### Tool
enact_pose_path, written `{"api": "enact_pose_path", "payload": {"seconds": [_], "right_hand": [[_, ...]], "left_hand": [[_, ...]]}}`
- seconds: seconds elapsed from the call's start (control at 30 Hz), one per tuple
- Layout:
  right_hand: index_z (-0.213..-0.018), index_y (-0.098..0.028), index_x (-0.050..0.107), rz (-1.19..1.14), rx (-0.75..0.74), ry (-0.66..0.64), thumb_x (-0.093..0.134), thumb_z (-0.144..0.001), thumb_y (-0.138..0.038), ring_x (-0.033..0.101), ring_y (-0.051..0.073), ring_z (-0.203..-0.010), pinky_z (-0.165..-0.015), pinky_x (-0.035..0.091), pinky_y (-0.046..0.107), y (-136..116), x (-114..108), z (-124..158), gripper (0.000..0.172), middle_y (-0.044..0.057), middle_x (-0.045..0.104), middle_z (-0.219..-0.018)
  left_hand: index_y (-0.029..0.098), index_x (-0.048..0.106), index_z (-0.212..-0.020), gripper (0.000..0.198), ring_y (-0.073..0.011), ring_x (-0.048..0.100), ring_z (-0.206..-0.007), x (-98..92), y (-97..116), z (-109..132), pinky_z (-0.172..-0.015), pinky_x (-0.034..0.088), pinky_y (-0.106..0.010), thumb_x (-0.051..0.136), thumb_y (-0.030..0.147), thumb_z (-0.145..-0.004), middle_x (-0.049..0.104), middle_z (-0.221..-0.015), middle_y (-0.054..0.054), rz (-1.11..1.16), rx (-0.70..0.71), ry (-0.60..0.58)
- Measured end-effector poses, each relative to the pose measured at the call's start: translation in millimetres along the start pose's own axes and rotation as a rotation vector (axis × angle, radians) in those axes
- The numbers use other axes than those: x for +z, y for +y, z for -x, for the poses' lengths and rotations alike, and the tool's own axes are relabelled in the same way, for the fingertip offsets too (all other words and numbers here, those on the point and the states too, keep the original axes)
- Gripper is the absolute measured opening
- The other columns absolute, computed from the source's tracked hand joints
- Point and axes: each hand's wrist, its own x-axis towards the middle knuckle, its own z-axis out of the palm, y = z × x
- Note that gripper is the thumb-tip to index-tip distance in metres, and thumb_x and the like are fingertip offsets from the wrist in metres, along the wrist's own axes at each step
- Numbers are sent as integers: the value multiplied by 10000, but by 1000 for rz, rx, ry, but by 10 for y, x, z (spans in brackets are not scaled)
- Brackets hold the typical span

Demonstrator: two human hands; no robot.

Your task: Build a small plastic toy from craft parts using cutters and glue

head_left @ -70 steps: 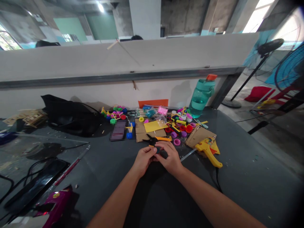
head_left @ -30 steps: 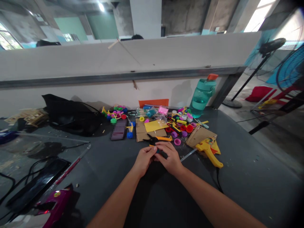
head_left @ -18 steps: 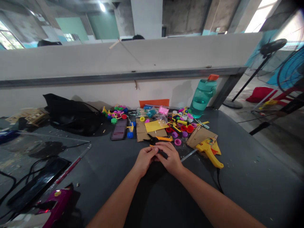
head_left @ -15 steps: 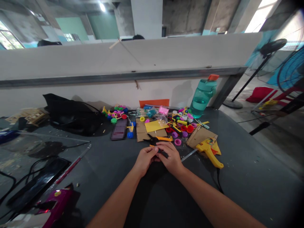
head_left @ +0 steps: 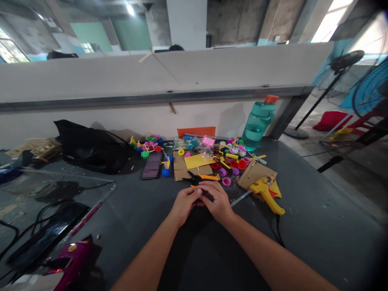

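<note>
My left hand [head_left: 184, 205] and my right hand [head_left: 218, 203] meet at the middle of the dark table, fingertips curled together. Both are closed, and whatever lies between the fingers is hidden. Just beyond them lie pliers with black jaws and orange handles [head_left: 209, 177]; a short orange piece also shows by my left fingertips. Behind the pliers is a piece of cardboard [head_left: 180, 171] with a yellow sheet [head_left: 198, 161] on it. Purple rings [head_left: 226, 181] and red rings [head_left: 242, 164] lie past my right hand.
To the right lies a yellow glue gun [head_left: 268, 196] beside more cardboard [head_left: 254, 173]. A green water bottle [head_left: 254, 127] stands at the back. On the left are a black bag [head_left: 91, 147], a blurred-out phone [head_left: 152, 165], a black power strip [head_left: 48, 234] and a magenta device [head_left: 72, 260].
</note>
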Motion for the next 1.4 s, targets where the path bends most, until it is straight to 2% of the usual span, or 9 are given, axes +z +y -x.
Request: {"api": "enact_pose_path", "payload": {"seconds": [0.27,0.5,0.73,0.93,1.17,1.4], "right_hand": [[-1068,-259,610,-17,-43,-12,567,-756,-149,552,199,-987,-866,459,381,-4,9,7,334,54,623,-1035],[-996,-264,643,-5,-21,8,579,-771,-172,567,203,-951,-843,468,388,-3,-7,-3,251,54,637,-1001],[-1065,-260,611,-17,-40,-17,578,-758,-173,552,204,-993,-869,455,391,-10,5,11,320,59,620,-1042],[-995,-258,640,-3,-20,5,581,-771,-184,570,204,-948,-838,468,388,4,-3,-3,243,58,638,-999],[-1049,-254,613,-3,-39,-19,595,-750,-181,559,206,-978,-860,460,389,-1,0,4,309,61,621,-1035],[-1009,-255,621,-23,18,12,578,-774,-171,553,202,-965,-845,470,386,35,8,18,253,58,620,-1009]], "left_hand": [[96,658,-714,219,-121,566,-611,10,19,5,-630,455,-259,711,303,-663,620,-645,-41,-6,-9,18],[104,671,-766,236,-117,556,-628,13,25,1,-625,475,-277,732,291,-634,617,-708,-37,30,-1,24],[98,653,-684,210,-111,556,-603,13,27,3,-620,453,-247,725,291,-644,617,-643,-37,4,-5,31],[103,672,-752,249,-108,548,-623,19,27,1,-636,474,-271,741,303,-620,618,-704,-35,50,5,28],[103,669,-735,237,-102,554,-606,-2,11,-10,-618,450,-239,734,307,-633,622,-671,-32,36,-7,50],[103,665,-738,204,-93,541,-604,-9,2,-23,-618,474,-252,712,288,-667,603,-675,-19,52,14,32]]}}
